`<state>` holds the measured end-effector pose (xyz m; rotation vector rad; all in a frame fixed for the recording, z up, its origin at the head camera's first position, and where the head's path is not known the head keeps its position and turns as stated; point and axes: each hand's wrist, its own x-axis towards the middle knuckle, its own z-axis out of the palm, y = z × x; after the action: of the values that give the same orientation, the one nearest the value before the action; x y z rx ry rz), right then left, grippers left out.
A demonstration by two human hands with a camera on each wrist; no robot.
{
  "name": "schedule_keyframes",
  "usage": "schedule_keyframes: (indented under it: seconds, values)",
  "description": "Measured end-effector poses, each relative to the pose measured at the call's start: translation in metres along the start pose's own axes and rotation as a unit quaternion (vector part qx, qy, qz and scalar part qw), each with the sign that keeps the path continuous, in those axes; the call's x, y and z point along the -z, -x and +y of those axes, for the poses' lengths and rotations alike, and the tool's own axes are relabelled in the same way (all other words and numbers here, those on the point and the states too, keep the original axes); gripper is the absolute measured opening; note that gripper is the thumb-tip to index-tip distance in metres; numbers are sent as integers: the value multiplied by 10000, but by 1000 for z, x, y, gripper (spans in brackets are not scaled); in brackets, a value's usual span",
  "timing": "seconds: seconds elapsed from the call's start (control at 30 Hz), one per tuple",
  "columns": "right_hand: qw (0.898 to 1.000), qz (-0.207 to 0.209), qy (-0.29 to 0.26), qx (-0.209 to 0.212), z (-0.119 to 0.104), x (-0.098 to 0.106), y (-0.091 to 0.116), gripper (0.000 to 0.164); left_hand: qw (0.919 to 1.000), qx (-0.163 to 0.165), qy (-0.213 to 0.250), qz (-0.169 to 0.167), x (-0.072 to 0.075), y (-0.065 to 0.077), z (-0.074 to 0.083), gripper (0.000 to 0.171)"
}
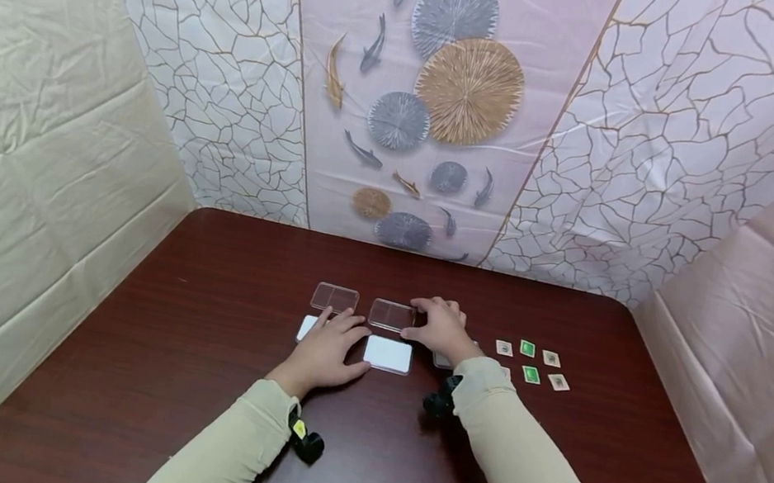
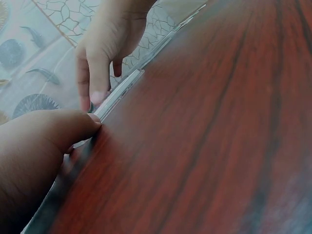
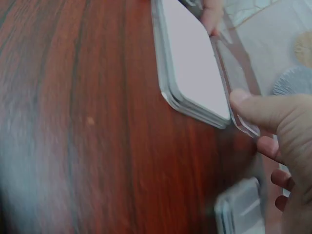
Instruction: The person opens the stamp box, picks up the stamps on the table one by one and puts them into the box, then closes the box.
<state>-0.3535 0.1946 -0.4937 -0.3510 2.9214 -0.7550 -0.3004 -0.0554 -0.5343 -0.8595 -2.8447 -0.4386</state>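
Observation:
A flat clear plastic case (image 1: pixel 387 355) with a white top lies at the middle of the table. My left hand (image 1: pixel 326 349) is at its left end, thumb at the near corner and index finger at the far corner. This hand partly covers another white-topped case (image 1: pixel 306 328). Just behind the middle case is a clear, shallow plastic lid (image 1: pixel 389 315). My right hand (image 1: pixel 444 329) grips the lid's right end, thumb on the near edge, fingers on the far edge. In the right wrist view, the thumb touches the lid (image 3: pixel 243 126) beside the white-topped case (image 3: pixel 195 58).
A second clear lid (image 1: pixel 335 297) lies at the back left. A third case (image 1: pixel 442 362) is partly hidden under my right wrist. Several small cards, green (image 1: pixel 530 375) and pale (image 1: pixel 558 381), lie to the right. Patterned cloth (image 1: pixel 465 120) hangs behind the table.

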Motion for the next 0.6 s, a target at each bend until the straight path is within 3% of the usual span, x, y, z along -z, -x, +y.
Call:
schedule_keyframes:
  seconds: [0.13,0.3,0.43,0.6]
  values:
    - [9998,17,-25,192,11,15,11,59,9999,-27,-73,85,-1,0,0,66]
    - [9979,-176,336,526,32,38,32,53,9995,-31,-161,257,-2,-2,6,70]
    - [9929,-331,901,707,44,51,49,62,9990,-84,-270,346,-7,-7,19,69]
    - [9849,-441,1416,888,55,53,61,73,9984,-277,-321,370,-17,-18,42,67]
